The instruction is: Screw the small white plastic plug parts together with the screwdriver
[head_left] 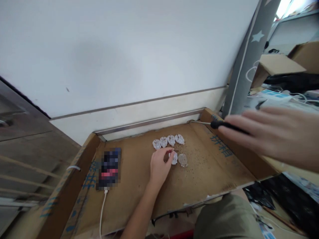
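the white plug half (173, 158) sits right of the cardboard tray's (129, 199) middle, between its far and near edges: small, rounded, glossy, with a thin metal piece (176, 151) at its top. the thumb and fingertips of the left hand (160, 164) pinch it; whether it is lifted, i cannot tell. just beside it, toward the right edge, lies a clear cover (183, 160). four plug pieces (170, 140) with metal prongs line up toward the far edge. the right hand (271, 136), blurred, grasps a black-handled screwdriver (216, 124) over the right edge, its shaft pointing left.
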`<state>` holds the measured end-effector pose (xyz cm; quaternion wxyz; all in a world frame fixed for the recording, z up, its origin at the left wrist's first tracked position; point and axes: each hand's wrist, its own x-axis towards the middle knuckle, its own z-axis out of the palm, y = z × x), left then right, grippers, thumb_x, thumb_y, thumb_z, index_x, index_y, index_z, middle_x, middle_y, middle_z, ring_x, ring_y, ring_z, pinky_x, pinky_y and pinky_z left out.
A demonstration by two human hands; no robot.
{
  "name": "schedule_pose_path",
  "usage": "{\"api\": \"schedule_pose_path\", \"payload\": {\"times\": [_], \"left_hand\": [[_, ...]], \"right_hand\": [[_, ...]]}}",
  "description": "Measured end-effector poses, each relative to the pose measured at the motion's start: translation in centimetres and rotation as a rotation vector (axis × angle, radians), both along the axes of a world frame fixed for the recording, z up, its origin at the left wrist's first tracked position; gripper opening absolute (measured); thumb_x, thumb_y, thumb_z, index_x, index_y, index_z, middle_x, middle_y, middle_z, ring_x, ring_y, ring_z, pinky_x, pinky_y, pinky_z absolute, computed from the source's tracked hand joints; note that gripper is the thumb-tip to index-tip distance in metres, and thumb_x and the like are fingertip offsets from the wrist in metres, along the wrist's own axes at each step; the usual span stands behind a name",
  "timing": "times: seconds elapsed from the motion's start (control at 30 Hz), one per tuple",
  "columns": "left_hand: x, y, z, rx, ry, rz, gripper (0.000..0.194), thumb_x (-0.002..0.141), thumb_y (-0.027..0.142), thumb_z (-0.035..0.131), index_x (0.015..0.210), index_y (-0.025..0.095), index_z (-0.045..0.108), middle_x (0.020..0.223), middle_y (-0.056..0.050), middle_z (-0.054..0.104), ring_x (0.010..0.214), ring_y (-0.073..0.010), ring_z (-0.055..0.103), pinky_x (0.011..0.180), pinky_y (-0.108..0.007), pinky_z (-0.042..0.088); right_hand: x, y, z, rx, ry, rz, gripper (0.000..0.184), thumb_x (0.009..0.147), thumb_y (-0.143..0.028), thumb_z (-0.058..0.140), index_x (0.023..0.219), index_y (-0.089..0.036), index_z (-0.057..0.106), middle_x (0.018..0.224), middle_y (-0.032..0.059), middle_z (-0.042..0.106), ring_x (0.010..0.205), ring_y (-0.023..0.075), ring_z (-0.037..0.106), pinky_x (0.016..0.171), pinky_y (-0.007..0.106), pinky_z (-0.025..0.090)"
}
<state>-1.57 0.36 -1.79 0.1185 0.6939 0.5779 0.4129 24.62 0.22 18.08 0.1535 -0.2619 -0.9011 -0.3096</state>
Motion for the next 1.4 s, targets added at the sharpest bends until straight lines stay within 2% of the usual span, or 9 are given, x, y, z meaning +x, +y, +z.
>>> {"api": "schedule_pose_path", "payload": {"times": [0.03,0.1,0.23,0.37,0.53,0.67,0.77,0.97,1.4], "left_hand": [[-0.4,-0.1,0.1,-0.008,-0.003,0.020,0.017,0.086,0.029,0.057,0.101,0.023,0.062,0.092,-0.001,0.069,0.086,-0.0180,0.062,0.081,-0.033,0.043],[-1.2,-0.4,0.2,-0.028,0.014,0.053,0.020,0.086,0.029,0.058,0.105,0.023,0.060,0.090,0.000,0.069,0.085,-0.0179,0.062,0.081,-0.033,0.042],[-2.2,-0.7,0.1,-0.062,0.113,0.089,0.014,0.086,0.027,0.056,0.098,0.024,0.062,0.091,0.001,0.069,0.085,-0.0176,0.062,0.079,-0.032,0.041],[-2.3,-0.6,0.2,-0.092,0.220,0.123,0.010,0.086,0.026,0.055,0.091,0.024,0.064,0.092,0.002,0.069,0.083,-0.0179,0.061,0.078,-0.033,0.040],[-2.1,-0.5,0.3,-0.108,0.297,0.179,0.012,0.088,0.027,0.054,0.093,0.025,0.065,0.095,0.001,0.069,0.088,-0.0195,0.059,0.079,-0.034,0.039],[-2.3,-0.4,-0.2,-0.136,0.372,0.176,0.012,0.086,0.025,0.055,0.092,0.026,0.065,0.094,0.000,0.068,0.092,-0.0220,0.057,0.083,-0.037,0.037],[-2.6,-0.4,-0.4,-0.130,0.348,0.156,0.013,0.085,0.026,0.057,0.095,0.027,0.065,0.097,0.000,0.067,0.094,-0.0224,0.056,0.086,-0.038,0.037],[-3.6,-0.4,0.4,-0.039,0.110,0.279,0.014,0.086,0.028,0.056,0.096,0.028,0.066,0.100,0.000,0.068,0.094,-0.0200,0.057,0.082,-0.033,0.041],[-2.5,-0.1,-0.2,-0.179,0.405,0.157,0.013,0.086,0.027,0.056,0.089,0.025,0.068,0.095,-0.002,0.065,0.090,-0.0206,0.054,0.079,-0.032,0.041]], "right_hand": [[1.0,-0.3,-2.3,0.114,-0.058,0.087,0.063,0.097,-0.018,0.002,0.097,-0.019,0.065,0.089,0.0030,0.064,0.074,0.0102,0.052,0.067,0.032,0.034],[2.7,-1.0,-7.4,0.188,-0.053,0.076,0.049,0.093,-0.008,0.016,0.095,-0.017,0.064,0.093,0.0064,0.063,0.077,0.0130,0.053,0.069,0.032,0.036],[3.8,-2.4,-17.4,-0.080,0.161,-0.139,0.027,0.092,-0.019,0.036,0.103,-0.017,0.061,0.101,0.0090,0.058,0.086,0.0182,0.055,0.074,0.031,0.041],[1.5,-3.3,-22.7,-0.236,0.443,-0.263,0.020,0.091,-0.026,0.043,0.097,-0.017,0.061,0.099,0.0085,0.055,0.081,0.0159,0.054,0.073,0.028,0.042],[-2.0,-2.8,-22.8,-0.351,0.632,-0.407,0.023,0.088,-0.038,0.049,0.080,-0.018,0.058,0.083,0.0052,0.054,0.078,0.0175,0.054,0.070,0.029,0.040],[-3.9,-1.5,-21.9,-0.459,0.758,-0.495,0.024,0.087,-0.042,0.050,0.084,-0.019,0.055,0.062,-0.0025,0.048,0.055,0.0103,0.049,0.053,0.022,0.034],[-4.8,-1.0,-21.8,-0.519,0.809,-0.516,0.021,0.086,-0.041,0.051,0.084,-0.021,0.056,0.064,-0.0030,0.049,0.058,0.0099,0.050,0.054,0.021,0.034],[-4.1,-0.9,-22.3,-0.614,0.880,-0.538,0.017,0.083,-0.038,0.052,0.086,-0.022,0.058,0.060,-0.0044,0.044,0.053,0.0092,0.047,0.052,0.020,0.034],[-4.3,-1.0,-22.0,-0.683,0.850,-0.496,0.014,0.078,-0.029,0.052,0.088,-0.023,0.060,0.071,-0.0021,0.052,0.065,0.0112,0.051,0.060,0.022,0.036]]}}
